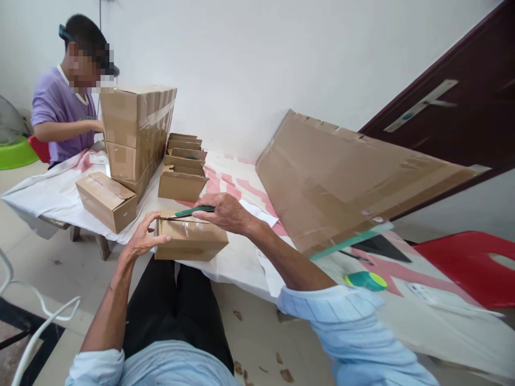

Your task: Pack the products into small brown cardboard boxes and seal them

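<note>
A small closed cardboard box [191, 245] lies at the table's near edge, just above my lap. My left hand [144, 236] grips its left end, with the thumb along the near side and the fingers at the top corner. In my right hand [225, 212] is a green-handled utility knife [195, 211], held across the box top. Its tip points left and meets the top near the left end, close to my left fingers. Whether the blade has gone into the cardboard I cannot tell.
A second closed box [107, 201] sits at the left. Behind stand stacked taped cartons [139, 128] and a row of open boxes [183, 185]. A large cardboard panel [341, 177] leans at right, near a tape roll [366, 281] and red chair [470, 262]. Another person [66, 110] sits far left.
</note>
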Motion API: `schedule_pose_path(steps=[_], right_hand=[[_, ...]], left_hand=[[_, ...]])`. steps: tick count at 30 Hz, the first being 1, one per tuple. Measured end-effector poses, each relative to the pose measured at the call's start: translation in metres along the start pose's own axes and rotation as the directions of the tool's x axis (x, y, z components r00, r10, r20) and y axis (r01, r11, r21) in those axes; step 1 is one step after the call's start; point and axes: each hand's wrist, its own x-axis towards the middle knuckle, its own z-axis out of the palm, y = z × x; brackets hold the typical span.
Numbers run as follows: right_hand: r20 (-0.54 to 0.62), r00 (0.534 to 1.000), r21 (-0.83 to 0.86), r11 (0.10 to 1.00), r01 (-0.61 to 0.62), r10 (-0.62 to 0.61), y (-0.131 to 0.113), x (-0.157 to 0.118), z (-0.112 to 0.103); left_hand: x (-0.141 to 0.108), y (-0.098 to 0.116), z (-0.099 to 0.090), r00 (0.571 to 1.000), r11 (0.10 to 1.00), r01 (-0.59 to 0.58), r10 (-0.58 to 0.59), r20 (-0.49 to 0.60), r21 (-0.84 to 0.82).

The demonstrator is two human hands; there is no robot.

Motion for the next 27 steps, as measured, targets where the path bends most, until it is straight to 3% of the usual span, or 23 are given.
schedule_pose_path(steps=[8, 16, 20, 27], right_hand=[[0.151, 0.988, -0.253, 0.967, 0.021, 0.018, -0.012, 0.034, -0.007], [0.279, 0.959, -0.337, 0.941, 0.041, 0.058, -0.020, 0.051, -0.029], [0.307, 0.944, -0.340, 0.941, -0.007, 0.118, 0.002, 0.032, -0.054], [0.196, 0.957, -0.351, 0.927, -0.136, 0.215, 0.065, -0.035, -0.092]], left_hand=[[0.002, -0.004, -0.002, 1.000, 1.000, -0.013, 0.013, 0.007, 0.009], [0.010, -0.010, -0.007, 0.999, 0.998, -0.039, 0.039, 0.017, 0.046], [0.014, -0.010, -0.011, 0.999, 0.998, -0.034, 0.034, 0.016, 0.059], [0.016, -0.004, -0.013, 0.999, 0.997, -0.041, 0.040, 0.016, 0.058]])
